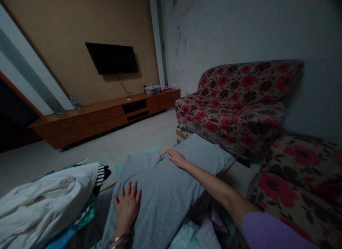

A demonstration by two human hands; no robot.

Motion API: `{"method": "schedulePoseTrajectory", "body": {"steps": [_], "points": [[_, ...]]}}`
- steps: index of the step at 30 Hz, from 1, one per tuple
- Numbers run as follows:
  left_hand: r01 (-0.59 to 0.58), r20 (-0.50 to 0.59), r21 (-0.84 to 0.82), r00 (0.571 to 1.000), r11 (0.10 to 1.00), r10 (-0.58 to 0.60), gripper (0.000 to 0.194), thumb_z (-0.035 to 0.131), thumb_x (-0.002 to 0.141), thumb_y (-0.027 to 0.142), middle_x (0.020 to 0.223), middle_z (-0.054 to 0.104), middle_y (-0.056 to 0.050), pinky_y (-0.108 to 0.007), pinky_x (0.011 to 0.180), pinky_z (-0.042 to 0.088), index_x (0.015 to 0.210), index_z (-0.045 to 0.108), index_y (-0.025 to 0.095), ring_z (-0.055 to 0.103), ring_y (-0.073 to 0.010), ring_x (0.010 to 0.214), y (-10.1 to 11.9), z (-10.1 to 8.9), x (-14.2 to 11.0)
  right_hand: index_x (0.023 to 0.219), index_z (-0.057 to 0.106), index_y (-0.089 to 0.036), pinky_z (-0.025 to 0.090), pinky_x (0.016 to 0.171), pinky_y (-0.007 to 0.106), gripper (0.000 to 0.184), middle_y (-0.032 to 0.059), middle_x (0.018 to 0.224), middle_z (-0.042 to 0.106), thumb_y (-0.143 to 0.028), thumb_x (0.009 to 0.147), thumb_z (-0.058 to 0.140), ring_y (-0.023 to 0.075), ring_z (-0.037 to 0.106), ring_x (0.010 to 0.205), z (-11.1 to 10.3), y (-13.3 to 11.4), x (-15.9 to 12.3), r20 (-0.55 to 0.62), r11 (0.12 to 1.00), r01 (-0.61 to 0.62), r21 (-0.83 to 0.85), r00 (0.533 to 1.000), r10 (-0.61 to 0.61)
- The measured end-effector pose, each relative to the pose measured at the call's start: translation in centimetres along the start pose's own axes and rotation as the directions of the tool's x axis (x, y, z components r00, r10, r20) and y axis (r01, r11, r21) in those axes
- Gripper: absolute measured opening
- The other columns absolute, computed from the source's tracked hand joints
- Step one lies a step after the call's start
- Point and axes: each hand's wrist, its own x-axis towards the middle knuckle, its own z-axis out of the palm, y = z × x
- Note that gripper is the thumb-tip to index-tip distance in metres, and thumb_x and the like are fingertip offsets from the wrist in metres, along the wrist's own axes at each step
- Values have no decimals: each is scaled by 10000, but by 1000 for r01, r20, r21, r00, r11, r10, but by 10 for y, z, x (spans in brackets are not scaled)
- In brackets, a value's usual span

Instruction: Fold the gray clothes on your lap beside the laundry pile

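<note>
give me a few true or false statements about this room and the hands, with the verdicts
1. The left hand lies flat on a grey t-shirt. True.
2. The right hand grips the floral armchair. False: it rests on the grey t-shirt, and the armchair stands beyond it.
3. A black tv hangs on the wall above a wooden cabinet. True.
4. The left hand's wrist is bare. False: it wears a metal bracelet.
</note>
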Motion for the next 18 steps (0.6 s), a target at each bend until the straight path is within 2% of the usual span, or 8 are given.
{"method": "schedulePoseTrajectory", "body": {"steps": [4, 7, 10, 12, 14, 16, 18], "points": [[-24, 31, -9, 999, 1000, 24, 502, 279, 964, 395, 1514, 343, -61, -592, 1056, 249, 1430, 397, 251, 245, -330, 1388, -8, 1, 5, 1349, 503, -179, 299, 1112, 353, 442, 80, 1442, 451, -342, 954, 392, 192, 370, 1353, -27, 45, -42, -23, 988, -127, -86, 992, 125], [-42, 63, -33, 997, 999, 44, 506, 257, 969, 410, 1518, 337, -53, -574, 1065, 250, 1433, 389, 258, 237, -306, 1396, -16, 1, 11, 1293, 557, -153, 292, 1106, 391, 415, 117, 1409, 483, -320, 948, 396, 222, 394, 1331, -65, 98, -84, -44, 952, -277, -134, 961, 273], [-59, 79, -50, 995, 997, 63, 517, 253, 967, 409, 1524, 322, -61, -540, 1064, 277, 1439, 378, 238, 234, -281, 1401, -19, -4, 13, 1266, 572, -152, 284, 1103, 352, 391, 117, 1388, 503, -292, 930, 431, 206, 405, 1312, -105, 142, -117, -78, 901, -412, -138, 911, 404], [-41, 58, -39, 997, 998, 43, 525, 267, 959, 388, 1522, 321, -92, -518, 1057, 298, 1426, 402, 192, 249, -279, 1393, -18, -14, 4, 1271, 562, -156, 307, 1079, 356, 387, 130, 1345, 534, -273, 927, 427, 211, 430, 1280, -125, 160, -137, -131, 833, -537, -133, 843, 522], [-46, 17, -21, 999, 999, 46, 517, 278, 944, 368, 1516, 328, -106, -508, 1047, 314, 1380, 472, 168, 259, -282, 1388, -17, -26, -16, 1268, 556, -125, 336, 1039, 427, 401, 195, 1282, 552, -283, 936, 396, 266, 449, 1247, -137, 167, -156, -202, 719, -685, -114, 725, 658], [-112, -22, -26, 994, 993, 111, 507, 297, 922, 385, 1504, 353, -94, -500, 1035, 333, 1317, 550, 191, 282, -282, 1378, -18, -39, -49, 1223, 585, -84, 361, 983, 507, 430, 269, 1230, 546, -349, 924, 425, 342, 455, 1221, -142, 170, -174, -242, 598, -797, -84, 599, 763], [-207, -5, -63, 978, 976, 207, 501, 372, 876, 455, 1474, 407, -76, -483, 1011, 370, 1269, 600, 244, 355, -285, 1338, -23, -47, -88, 1158, 626, -80, 383, 944, 529, 465, 293, 1213, 538, -424, 853, 555, 384, 465, 1199, -143, 171, -187, -226, 529, -847, -48, 525, 821]]}}
